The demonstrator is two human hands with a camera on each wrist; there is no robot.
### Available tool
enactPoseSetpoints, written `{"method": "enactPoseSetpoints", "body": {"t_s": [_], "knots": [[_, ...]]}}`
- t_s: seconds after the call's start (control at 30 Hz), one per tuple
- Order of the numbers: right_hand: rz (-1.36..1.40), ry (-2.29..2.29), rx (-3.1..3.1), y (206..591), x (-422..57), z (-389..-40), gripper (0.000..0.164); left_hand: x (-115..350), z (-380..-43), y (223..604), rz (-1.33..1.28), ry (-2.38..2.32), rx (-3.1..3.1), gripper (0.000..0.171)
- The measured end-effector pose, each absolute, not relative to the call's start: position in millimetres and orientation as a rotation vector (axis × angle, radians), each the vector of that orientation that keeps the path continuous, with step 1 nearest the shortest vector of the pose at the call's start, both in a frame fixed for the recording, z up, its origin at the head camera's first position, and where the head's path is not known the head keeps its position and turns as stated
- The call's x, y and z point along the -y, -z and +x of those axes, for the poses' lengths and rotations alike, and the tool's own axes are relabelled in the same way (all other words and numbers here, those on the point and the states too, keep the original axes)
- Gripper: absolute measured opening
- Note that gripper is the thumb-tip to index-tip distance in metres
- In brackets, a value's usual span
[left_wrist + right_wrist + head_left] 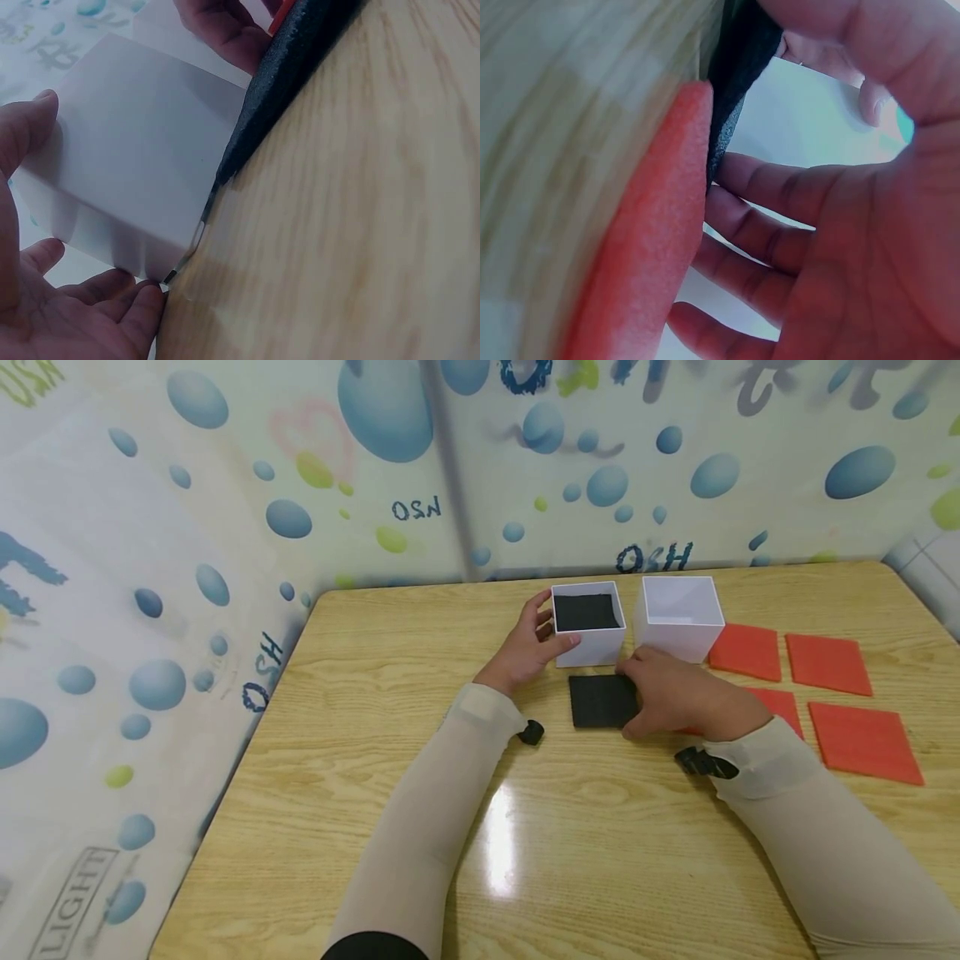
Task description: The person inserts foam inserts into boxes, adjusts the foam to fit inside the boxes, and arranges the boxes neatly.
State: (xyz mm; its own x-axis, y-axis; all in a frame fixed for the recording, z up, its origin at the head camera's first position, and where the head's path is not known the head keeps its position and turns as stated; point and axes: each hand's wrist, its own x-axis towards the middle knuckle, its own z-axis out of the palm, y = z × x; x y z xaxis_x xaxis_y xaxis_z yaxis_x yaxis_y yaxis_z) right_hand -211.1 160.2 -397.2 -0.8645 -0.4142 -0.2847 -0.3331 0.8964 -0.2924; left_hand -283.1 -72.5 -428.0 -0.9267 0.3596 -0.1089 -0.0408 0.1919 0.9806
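A black square (600, 702) is just in front of the two white boxes, at the near side of the left white box (592, 650); whether it lies flat or is slightly raised cannot be told. The right hand (686, 697) grips it at its right end, with the thumb at the near edge and the fingertips toward the far edge. In the right wrist view, the fingers reach the black piece from behind, and a red edge shows just beside it.

The left white box stands upright, with another black piece (585, 612) lying inside it. The left hand (525, 647) holds this box at its left side, the thumb against the near wall and the other fingers spread along the left wall.

The right white box (678, 637) stands upright beside it, separated by a narrow gap, its pale interior showing. To the right, four red squares (828, 662) lie in two rows of two, the near-left one partly hidden by the right hand.

Everything rests on a wood-grained tabletop (360, 693). Both arms wear beige sleeves (420, 827), with a black buckle (532, 732) near the left wrist. Behind the tabletop is a pale wall covering (525, 468) printed with blue and green drops
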Motion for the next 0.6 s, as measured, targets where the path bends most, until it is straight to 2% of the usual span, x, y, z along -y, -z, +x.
{"method": "enactPoseSetpoints", "body": {"t_s": [0.37,0.6], "knots": [[-0.558,0.388,-2.712,394.5,-159.4,-209.4,0.083,72.1,-283.5,427.3,0.303,-1.766,-2.18,0.093],[-0.554,0.457,-2.69,389.6,-161.8,-208.8,0.088,72.8,-281.2,427.0,0.306,-1.75,-2.204,0.093]]}}
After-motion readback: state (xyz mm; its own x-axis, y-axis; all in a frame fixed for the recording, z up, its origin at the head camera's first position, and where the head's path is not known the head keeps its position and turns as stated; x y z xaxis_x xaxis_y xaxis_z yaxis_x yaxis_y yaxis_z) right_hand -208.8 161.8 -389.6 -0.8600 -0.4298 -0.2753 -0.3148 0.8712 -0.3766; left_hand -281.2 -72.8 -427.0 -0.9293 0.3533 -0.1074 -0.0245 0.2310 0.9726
